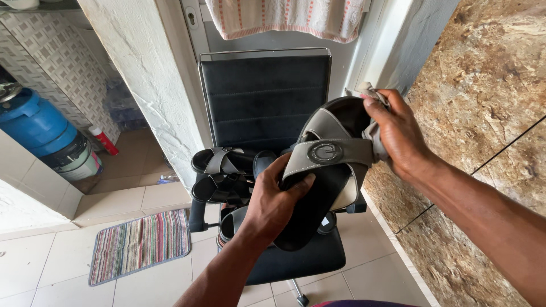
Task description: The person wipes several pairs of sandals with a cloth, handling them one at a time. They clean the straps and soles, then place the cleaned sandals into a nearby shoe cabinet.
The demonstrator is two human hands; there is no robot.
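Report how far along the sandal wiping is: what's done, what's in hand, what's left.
Done: cannot tell; no sandal shows a clear before-and-after. In hand: the left hand holds a grey-strapped black slide sandal while the right hand presses a small grey cloth against its toe end. Left: other black strappy sandals lie on the black office chair, untouched.

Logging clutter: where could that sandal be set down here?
The chair seat is bare at its front edge, below the left hand; the back is crowded with black sandals. Bare tile lies between the striped mat and the chair.
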